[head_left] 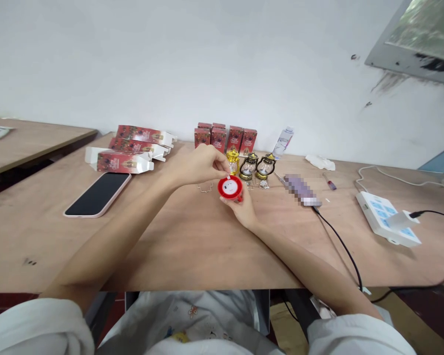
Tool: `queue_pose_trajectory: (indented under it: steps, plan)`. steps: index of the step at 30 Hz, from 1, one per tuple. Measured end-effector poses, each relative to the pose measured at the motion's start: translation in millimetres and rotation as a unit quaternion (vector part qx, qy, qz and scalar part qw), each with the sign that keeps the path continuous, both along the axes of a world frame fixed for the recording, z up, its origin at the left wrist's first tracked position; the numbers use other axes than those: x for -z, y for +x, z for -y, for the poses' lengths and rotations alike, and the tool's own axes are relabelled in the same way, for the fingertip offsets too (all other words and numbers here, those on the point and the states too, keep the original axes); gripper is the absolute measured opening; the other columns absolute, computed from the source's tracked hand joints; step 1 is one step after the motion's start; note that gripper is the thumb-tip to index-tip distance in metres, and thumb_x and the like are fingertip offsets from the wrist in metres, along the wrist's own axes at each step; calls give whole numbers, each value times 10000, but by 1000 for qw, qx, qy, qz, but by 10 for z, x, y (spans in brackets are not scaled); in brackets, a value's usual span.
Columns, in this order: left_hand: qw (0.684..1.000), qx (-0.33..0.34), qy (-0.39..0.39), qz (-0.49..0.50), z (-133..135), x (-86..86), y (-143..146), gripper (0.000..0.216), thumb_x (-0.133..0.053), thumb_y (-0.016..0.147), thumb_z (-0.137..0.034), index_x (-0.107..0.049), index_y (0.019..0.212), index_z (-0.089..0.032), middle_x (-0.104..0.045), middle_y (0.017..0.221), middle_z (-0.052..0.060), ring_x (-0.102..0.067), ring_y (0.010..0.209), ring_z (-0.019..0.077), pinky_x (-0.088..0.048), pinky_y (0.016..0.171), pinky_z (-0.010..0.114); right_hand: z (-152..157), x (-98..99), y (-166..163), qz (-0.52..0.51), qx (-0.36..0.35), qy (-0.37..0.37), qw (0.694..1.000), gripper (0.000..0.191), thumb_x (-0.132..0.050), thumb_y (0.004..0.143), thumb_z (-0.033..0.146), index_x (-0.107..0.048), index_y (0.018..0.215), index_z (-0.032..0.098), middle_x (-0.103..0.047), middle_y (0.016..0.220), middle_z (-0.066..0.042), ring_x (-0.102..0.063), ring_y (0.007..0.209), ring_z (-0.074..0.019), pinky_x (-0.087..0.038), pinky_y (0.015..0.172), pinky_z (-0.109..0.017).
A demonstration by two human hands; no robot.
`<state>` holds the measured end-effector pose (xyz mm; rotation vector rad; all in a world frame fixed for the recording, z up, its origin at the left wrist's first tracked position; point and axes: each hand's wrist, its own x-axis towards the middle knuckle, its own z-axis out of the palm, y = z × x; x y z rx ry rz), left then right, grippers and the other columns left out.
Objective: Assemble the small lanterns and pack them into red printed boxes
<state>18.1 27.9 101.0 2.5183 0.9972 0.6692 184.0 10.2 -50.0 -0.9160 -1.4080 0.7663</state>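
Note:
My right hand (244, 209) is closed around a small red lantern (230, 188), whose round base with a white disc faces up toward me. At the far rim of that base, the fingertips of my left hand (206, 165) are pinched on a small white tab (228, 177). The lantern's upper part is hidden below its base and by my right hand. Just behind stand a gold lantern (232, 161) and two dark bronze lanterns, one in the middle (248, 167) and one on the right (265, 166). Thin bent wire pieces (205, 187) lie near my left hand.
Several upright red boxes (218, 138) stand by the wall, with opened red boxes (124, 161) to the left. A black-screened phone (99, 195), a bottle (283, 141), a tissue (320, 162), a screwdriver (331, 184), a cabled phone (299, 189) and a power strip (387, 217) lie about.

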Motion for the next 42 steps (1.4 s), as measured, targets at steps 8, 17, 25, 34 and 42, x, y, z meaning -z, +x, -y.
queue_pose_trajectory:
  steps: [8, 17, 25, 34, 42]
  plan:
    - [1000, -1, 19, -15, 185, -59, 126, 117, -605, 665, -98, -709, 685, -146, -695, 656, -18, -618, 603, 102, -393, 537, 174, 34, -17, 4, 34, 29, 14, 999, 595, -753, 662, 371, -490, 1164, 190, -591, 1156, -89, -539, 1122, -241, -433, 967, -406]
    - [990, 1, 127, -66, 303, -143, 175, 115, -589, 673, -106, -692, 692, -154, -675, 638, -19, -564, 583, 80, -321, 531, 174, 23, -16, -3, 29, 27, 12, 999, 635, -742, 665, 394, -467, 1201, 192, -574, 1207, -102, -555, 1099, -238, -449, 948, -402]
    - [984, -25, 145, -97, 307, -99, 195, 119, -573, 686, -95, -676, 696, -153, -660, 650, -7, -541, 583, 94, -300, 538, 203, 21, -13, -6, 27, 35, 4, 999, 652, -744, 660, 399, -467, 1211, 189, -594, 1186, -100, -562, 1096, -238, -458, 939, -399]
    - [966, -27, 234, -106, 295, 45, 282, 86, -587, 738, -132, -624, 661, -139, -639, 674, 20, -547, 644, 131, -332, 615, 246, -3, 19, -3, 18, 26, 2, 999, 624, -725, 682, 404, -470, 1209, 191, -615, 1166, -98, -572, 1095, -239, -459, 941, -412]
    - [959, -15, 259, -111, 240, 65, 248, 87, -581, 741, -126, -616, 665, -147, -626, 671, 18, -537, 647, 136, -319, 605, 251, -6, 18, 6, 33, 34, 3, 999, 672, -730, 670, 439, -455, 1233, 196, -608, 1178, -100, -564, 1105, -248, -461, 943, -423]
